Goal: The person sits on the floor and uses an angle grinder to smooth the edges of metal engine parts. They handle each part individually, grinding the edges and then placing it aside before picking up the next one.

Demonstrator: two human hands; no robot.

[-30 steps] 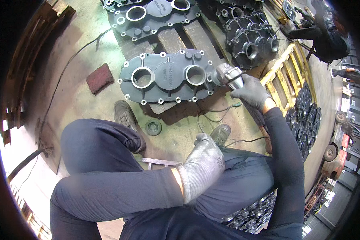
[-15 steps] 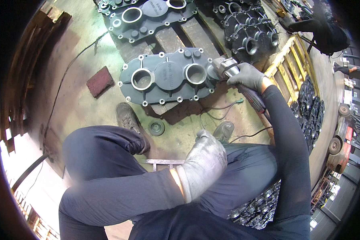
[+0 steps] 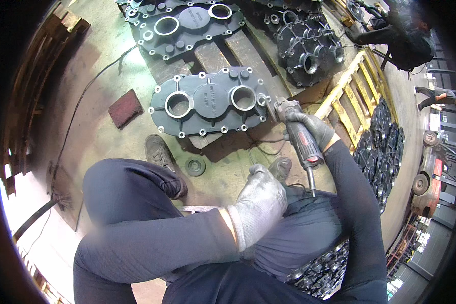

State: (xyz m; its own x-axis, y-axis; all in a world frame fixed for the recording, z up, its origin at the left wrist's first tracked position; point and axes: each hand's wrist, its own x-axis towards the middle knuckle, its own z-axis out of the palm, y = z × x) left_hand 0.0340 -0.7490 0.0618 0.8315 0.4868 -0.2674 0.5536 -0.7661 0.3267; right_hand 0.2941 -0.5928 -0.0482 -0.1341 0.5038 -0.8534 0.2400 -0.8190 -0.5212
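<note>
Left hand (image 3: 262,202): near, over the right thigh; light grey glove, fingers curled into a loose fist, no item visible in it. Posture unchanged from the earlier views.

Pile of small metal parts (image 3: 321,273): near right, beside the right leg.

Round dark puck (image 3: 195,165): on the floor, just beside the left shoe (image 3: 159,152).

Right hand (image 3: 313,129): mid-right; dark grey glove, wrapped around an angle grinder (image 3: 304,144) close to its head.

Angle grinder: body now swung round to lie nearly lengthwise, tail and cord toward the wearer; half a second ago it was largely hidden beneath the hand. Its disc (image 3: 272,110) stands at the right end of the casting; contact cannot be told. Judged from this, the disc is presented to that end at a fresh angle.

Cover casting (image 3: 209,104): centre, dark grey, two bored rings, bright bosses round the rim; lying flat on the near end of a wooden pallet (image 3: 213,57).

Maroon pad (image 3: 125,108): floor, left of the casting.

Yellow pallet (image 3: 357,86): right, farther off.

Second casting (image 3: 195,17): far, same pattern.

Stacked castings (image 3: 309,50): far right.

Co-worker (image 3: 408,45): far right, dark clothing.
</note>
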